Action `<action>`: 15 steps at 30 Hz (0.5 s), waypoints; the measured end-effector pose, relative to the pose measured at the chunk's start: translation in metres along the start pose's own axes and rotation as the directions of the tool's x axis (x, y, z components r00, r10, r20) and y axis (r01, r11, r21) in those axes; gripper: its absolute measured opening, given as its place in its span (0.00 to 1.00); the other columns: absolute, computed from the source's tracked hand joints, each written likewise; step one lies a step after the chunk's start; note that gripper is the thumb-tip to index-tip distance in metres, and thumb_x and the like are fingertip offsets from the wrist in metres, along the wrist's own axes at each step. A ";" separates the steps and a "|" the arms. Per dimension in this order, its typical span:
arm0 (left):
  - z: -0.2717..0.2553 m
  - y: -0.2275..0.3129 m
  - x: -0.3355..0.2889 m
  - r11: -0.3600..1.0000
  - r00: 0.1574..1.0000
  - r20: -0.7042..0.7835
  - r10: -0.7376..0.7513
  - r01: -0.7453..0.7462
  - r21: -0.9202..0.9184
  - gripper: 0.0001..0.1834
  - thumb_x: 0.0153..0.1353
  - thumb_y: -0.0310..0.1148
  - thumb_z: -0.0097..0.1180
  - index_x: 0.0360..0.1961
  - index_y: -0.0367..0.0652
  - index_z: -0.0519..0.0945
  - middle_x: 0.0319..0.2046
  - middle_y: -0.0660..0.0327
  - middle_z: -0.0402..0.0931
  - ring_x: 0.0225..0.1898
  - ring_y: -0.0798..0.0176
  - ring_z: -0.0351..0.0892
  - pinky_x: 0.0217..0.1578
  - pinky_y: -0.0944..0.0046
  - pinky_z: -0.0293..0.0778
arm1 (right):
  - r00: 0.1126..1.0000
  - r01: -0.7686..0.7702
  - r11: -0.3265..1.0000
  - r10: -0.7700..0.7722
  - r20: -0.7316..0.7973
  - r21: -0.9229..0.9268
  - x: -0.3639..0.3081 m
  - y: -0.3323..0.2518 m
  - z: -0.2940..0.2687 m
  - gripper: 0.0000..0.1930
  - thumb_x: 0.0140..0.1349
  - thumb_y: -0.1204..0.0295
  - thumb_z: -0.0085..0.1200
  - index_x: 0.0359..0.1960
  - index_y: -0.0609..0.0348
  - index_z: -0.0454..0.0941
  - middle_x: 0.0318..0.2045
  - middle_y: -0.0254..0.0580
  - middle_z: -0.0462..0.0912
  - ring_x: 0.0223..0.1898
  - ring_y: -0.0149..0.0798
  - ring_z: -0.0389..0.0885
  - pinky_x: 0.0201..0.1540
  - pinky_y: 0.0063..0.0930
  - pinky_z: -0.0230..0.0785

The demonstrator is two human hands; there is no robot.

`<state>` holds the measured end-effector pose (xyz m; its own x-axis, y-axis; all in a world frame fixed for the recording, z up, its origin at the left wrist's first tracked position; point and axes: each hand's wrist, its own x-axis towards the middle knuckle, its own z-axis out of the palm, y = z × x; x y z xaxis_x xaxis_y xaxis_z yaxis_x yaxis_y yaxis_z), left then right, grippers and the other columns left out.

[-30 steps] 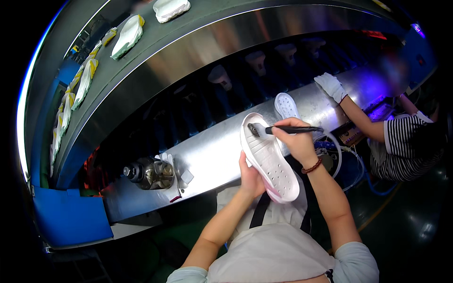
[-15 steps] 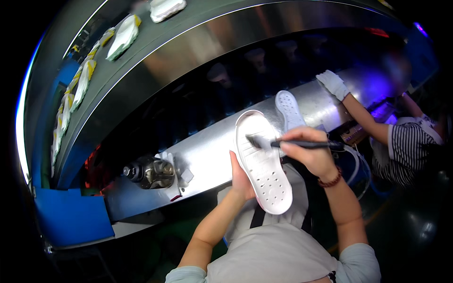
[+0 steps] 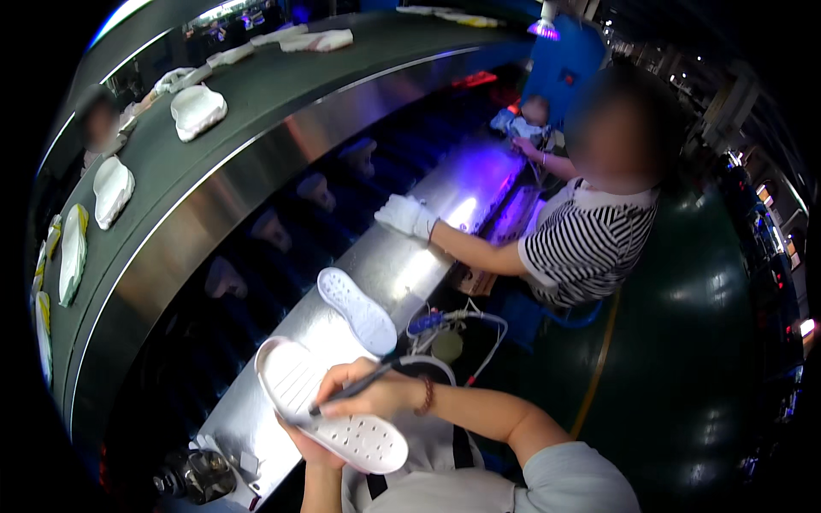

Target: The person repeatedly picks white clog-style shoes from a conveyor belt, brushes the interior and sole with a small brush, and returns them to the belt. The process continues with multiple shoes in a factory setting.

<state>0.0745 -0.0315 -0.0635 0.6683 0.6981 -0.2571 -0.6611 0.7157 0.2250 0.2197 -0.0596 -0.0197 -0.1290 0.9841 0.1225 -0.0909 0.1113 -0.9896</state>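
My left hand (image 3: 315,451) grips a white perforated shoe sole (image 3: 286,376) from below, its fingers mostly hidden underneath. The sole is tilted, with grooves at one end and small round holes at the other. My right hand (image 3: 369,395) is closed round a slim black-handled brush (image 3: 352,390), whose tip meets the sole's upper face near the middle; the bristles are blurred. Beyond it, a second pale sole (image 3: 356,311) lies on the metal ledge (image 3: 402,278).
A co-worker in a striped top (image 3: 590,244) reaches a white-gloved hand (image 3: 408,215) onto the ledge. A dark bottle (image 3: 205,474) stands at lower left. Several white pieces ride the green conveyor (image 3: 150,201). Cables (image 3: 487,318) hang right of the ledge.
The view has swung right, bringing the co-worker more fully into sight. My right hand has moved the brush from the grooved part toward the sole's middle. Both hands keep their hold.
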 end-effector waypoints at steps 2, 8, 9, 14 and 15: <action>0.008 0.000 0.000 0.997 0.992 -0.107 0.061 -0.065 -0.030 0.38 0.50 0.64 0.29 0.55 0.47 0.55 0.51 0.57 0.59 0.49 0.56 0.62 0.48 0.58 0.62 | 0.992 -0.034 0.984 0.013 0.123 0.172 -0.007 -0.004 -0.007 0.08 0.48 0.75 0.54 0.30 0.63 0.73 0.28 0.36 0.76 0.27 0.21 0.71 0.29 0.13 0.64; 0.007 -0.002 0.007 0.990 0.972 0.198 -0.124 0.108 0.086 0.42 0.46 0.67 0.31 0.55 0.46 0.55 0.50 0.55 0.60 0.47 0.54 0.64 0.46 0.57 0.64 | 0.991 -0.038 0.998 0.044 -0.128 0.044 0.001 -0.006 -0.008 0.07 0.49 0.75 0.53 0.30 0.63 0.74 0.28 0.38 0.76 0.30 0.23 0.71 0.33 0.15 0.63; 0.004 -0.001 0.009 0.992 0.984 0.128 -0.122 0.118 0.038 0.43 0.46 0.67 0.31 0.55 0.45 0.55 0.50 0.55 0.60 0.48 0.54 0.63 0.46 0.57 0.64 | 0.997 -0.004 1.000 0.006 -0.077 0.014 -0.001 -0.006 -0.009 0.07 0.48 0.75 0.53 0.30 0.63 0.74 0.28 0.38 0.76 0.31 0.23 0.71 0.34 0.16 0.63; -0.013 0.007 -0.006 1.000 0.976 0.217 -0.007 0.005 0.008 0.39 0.52 0.63 0.27 0.55 0.43 0.54 0.52 0.55 0.59 0.50 0.55 0.63 0.48 0.57 0.62 | 0.998 0.048 0.975 -0.036 -0.057 0.218 -0.015 -0.015 -0.005 0.07 0.46 0.80 0.53 0.29 0.66 0.74 0.29 0.44 0.77 0.30 0.31 0.75 0.33 0.20 0.68; 0.003 0.008 -0.008 0.999 0.953 0.299 -0.051 0.054 -0.003 0.39 0.52 0.64 0.25 0.54 0.42 0.55 0.50 0.55 0.60 0.49 0.56 0.64 0.48 0.57 0.63 | 0.984 0.004 0.993 0.017 -0.179 0.114 -0.015 -0.021 0.001 0.07 0.47 0.80 0.51 0.30 0.66 0.73 0.29 0.43 0.77 0.29 0.30 0.75 0.31 0.18 0.68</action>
<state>0.0646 -0.0316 -0.0568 0.7722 0.6350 0.0245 -0.6252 0.7523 0.2076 0.2228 -0.0773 -0.0005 0.0481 0.9947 0.0907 -0.2034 0.0986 -0.9741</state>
